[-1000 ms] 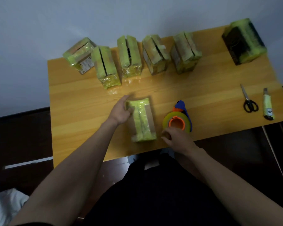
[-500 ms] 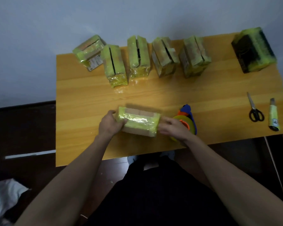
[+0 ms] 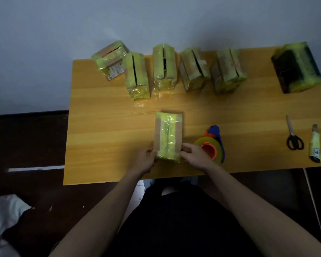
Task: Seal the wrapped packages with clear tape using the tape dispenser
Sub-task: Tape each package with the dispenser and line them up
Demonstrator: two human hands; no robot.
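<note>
Orange-yellow wood-grain laminate forms the tabletop (image 3: 104,127), which carries all the work items.

**Large items.** A dark box wrapped in green film (image 3: 296,69) stands at the far right corner. A row of five brown cardboard packages in yellow-green film (image 3: 167,68) stands along the far edge; most show a dark open slit along the top, so by appearance they are not yet sealed.

**Work item.** One brown cardboard package with a yellow-green film band along its top (image 3: 168,135) lies near the front edge, long axis pointing away from the person. The seam runs down the middle of the band.

**Tool.** The tape dispenser with blue handle, orange hub and yellowish roll (image 3: 212,144) rests on the tabletop just right of the package, partly behind the right hand.

**Hands.** The left hand (image 3: 145,160) holds the near left corner of the package, fingers curled against its side. The right hand (image 3: 194,154) does the same at the near right corner. Each grip is closed on the package; neither holds the dispenser.

**Small items.** Black-handled scissors (image 3: 294,137) and a utility knife wrapped in green film (image 3: 315,147) lie well apart at the right.

**Procedure, as judged.**
1. Square the package to the front edge.
2. Keep the left hand pressing it down.
3. Free the right hand and take the dispenser by its handle.
4. Start the tape past the seam's end and pull straight along it.

**Caution.** The film looks slick; the package may slide if unrestrained.
</note>
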